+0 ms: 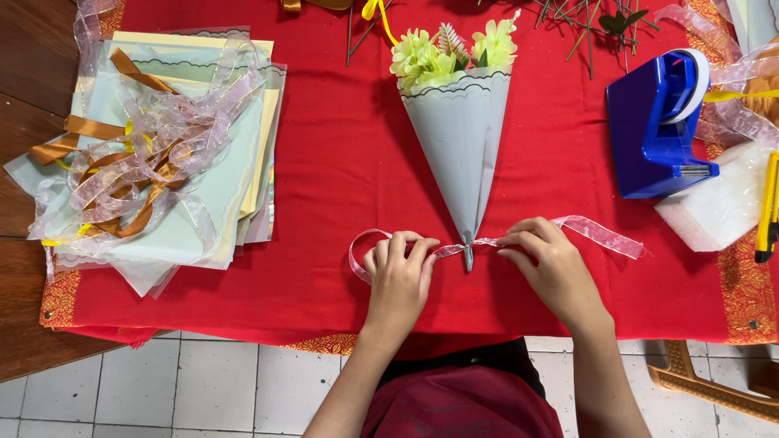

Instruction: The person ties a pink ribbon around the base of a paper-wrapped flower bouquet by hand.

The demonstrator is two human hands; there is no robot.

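Sheer pink ribbon (454,250) is pinched taut by left hand (398,276) and right hand (552,264) either side of the grey paper flower cone (461,138) tip, cinching a knot there.

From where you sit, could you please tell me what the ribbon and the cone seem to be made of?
Ribbon: sheer pink fabric, probably organza; the red cloth shows through it, with a faint sheen. Cone: pale grey-blue paper, matte, probably thin card; it holds crisp folds and a printed scalloped line near its rim.
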